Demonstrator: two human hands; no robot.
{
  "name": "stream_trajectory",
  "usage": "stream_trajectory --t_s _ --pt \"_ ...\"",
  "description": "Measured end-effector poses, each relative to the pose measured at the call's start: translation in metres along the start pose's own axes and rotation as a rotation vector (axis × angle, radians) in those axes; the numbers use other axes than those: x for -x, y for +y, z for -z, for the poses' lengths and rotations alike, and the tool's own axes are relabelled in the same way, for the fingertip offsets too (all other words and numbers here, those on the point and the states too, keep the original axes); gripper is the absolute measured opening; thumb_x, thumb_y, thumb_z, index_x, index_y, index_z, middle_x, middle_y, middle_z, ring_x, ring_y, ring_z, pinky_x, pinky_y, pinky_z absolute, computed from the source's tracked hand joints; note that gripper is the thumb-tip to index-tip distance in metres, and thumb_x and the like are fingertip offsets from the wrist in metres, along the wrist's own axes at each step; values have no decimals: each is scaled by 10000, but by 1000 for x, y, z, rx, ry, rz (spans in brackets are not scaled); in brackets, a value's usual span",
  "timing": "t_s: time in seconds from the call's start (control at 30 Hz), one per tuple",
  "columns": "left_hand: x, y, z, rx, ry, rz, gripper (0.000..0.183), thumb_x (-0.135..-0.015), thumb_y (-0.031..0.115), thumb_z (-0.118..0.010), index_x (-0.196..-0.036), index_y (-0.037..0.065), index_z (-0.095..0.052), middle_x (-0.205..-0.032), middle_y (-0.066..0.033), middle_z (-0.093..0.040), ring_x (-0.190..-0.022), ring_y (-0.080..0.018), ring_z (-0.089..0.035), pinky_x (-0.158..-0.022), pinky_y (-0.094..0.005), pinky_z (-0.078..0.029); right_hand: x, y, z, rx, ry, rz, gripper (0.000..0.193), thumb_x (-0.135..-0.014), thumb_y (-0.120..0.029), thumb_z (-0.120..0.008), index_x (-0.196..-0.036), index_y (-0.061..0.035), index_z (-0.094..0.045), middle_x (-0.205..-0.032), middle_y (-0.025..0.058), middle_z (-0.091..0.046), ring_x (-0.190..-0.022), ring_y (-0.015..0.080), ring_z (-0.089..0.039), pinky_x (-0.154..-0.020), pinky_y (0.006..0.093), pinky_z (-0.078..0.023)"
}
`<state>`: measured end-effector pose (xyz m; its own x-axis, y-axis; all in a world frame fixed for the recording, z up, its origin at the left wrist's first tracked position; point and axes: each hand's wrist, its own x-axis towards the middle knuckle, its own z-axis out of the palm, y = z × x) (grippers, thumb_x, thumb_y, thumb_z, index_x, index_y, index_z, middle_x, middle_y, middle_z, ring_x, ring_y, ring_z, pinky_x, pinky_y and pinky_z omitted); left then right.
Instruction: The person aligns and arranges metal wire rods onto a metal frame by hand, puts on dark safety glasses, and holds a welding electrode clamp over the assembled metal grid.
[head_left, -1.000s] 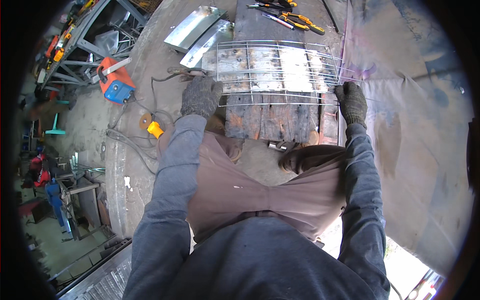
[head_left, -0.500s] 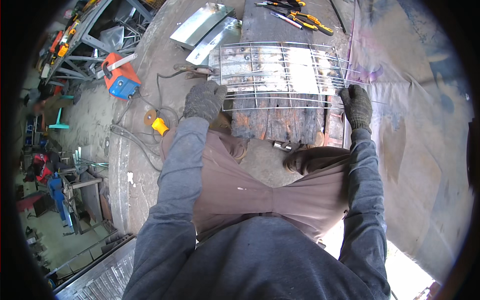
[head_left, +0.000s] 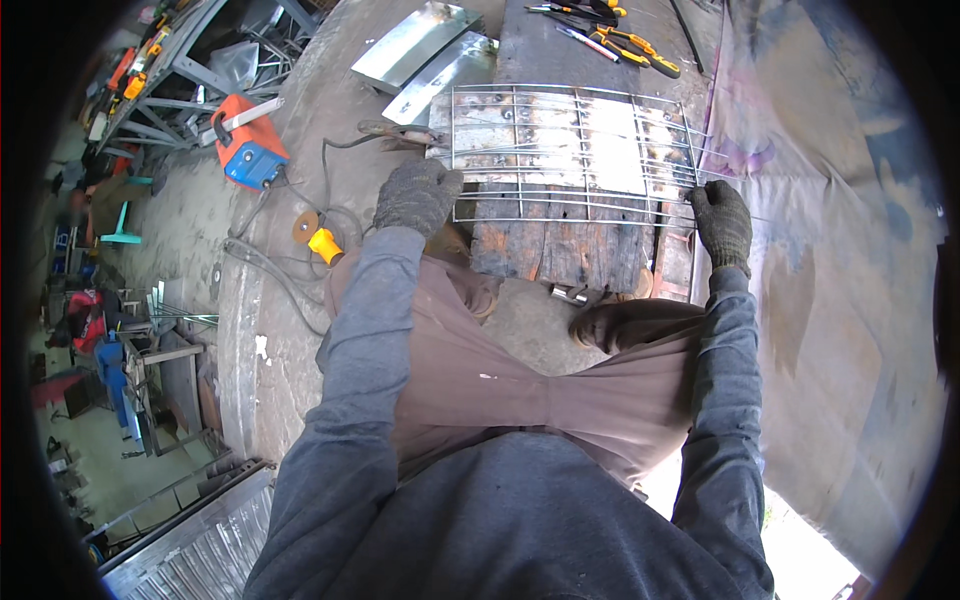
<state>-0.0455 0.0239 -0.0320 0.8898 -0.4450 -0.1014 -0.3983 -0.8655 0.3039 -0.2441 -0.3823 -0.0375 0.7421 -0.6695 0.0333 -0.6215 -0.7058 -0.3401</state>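
While we look down past our own chest, these are the things we can tell.

Left hand: our gloved left hand (head_left: 418,196) is curled over the near left corner of the wire rack (head_left: 570,150); the fingers are closed around the wire.

Right hand: our gloved right hand (head_left: 722,222) is clamped on the near right corner of the same rack, fingers wrapped over the edge wire.

Rack: a flat rectangular grid of thin metal rods with long wires running left to right and a few cross bars. It sits between our two hands, over the far part of the plank, roughly level. We cannot tell whether it rests on the wood or hangs just above it.

Plank: a dark, scorched wooden board (head_left: 560,245) runs from near our knees to the far edge; pale patches show through the rack.

Tools: pliers with yellow and black handles (head_left: 640,52) lie at the far end of the plank, well apart from the rack.

Metal sheets: two shiny folded sheets (head_left: 425,55) lie on the ground, far and left of the rack.

Left side: a small orange and blue machine (head_left: 248,150) stands on the concrete, well to the left; a yellow grinder (head_left: 318,238) with a cable lies nearer, just left of our left arm.

Right side: a stained grey tarp (head_left: 840,250) covers the ground.

Body: grey sleeves, brown trousers, knees apart.
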Motion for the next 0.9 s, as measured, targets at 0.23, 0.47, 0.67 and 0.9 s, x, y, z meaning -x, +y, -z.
stream_trajectory --t_s 0.23,0.47,0.67,0.9 --pt "6 2 4 -9 8 -28 445 -977 479 -549 -1092 93 -737 -1167 -191 -687 -1140 -381 -614 -991 -515 -464 0 -1 1 -32 -23 -43 439 -905 -461 -661 -1064 -60 -737 -1071 173 -743 -1027 360 -703 -900 472 -527" --pt "-1 -6 -7 -9 35 -94 420 -970 467 -559 -1077 101 -737 -1144 -184 -689 -1128 -374 -615 -989 -506 -464 -1 11 0 -45 -72 -46 456 -900 -476 -651 -1070 -62 -736 -1079 176 -745 -1046 365 -700 -906 473 -527" --pt "2 -1 0 71 20 -56 397 -952 441 -591 -1082 96 -735 -1138 -182 -688 -1123 -373 -618 -996 -495 -467 -1 13 1 -101 -97 -106 452 -907 -464 -633 -1084 -63 -744 -1075 188 -744 -1047 355 -704 -933 450 -528" --pt "-4 -28 12 279 106 191 378 -898 387 -662 -1086 64 -718 -1145 -206 -691 -1055 -386 -665 -947 -481 -514 -8 31 -5 -126 123 -139 471 -935 -485 -624 -1129 -71 -740 -1112 172 -748 -1086 353 -700 -945 447 -528"
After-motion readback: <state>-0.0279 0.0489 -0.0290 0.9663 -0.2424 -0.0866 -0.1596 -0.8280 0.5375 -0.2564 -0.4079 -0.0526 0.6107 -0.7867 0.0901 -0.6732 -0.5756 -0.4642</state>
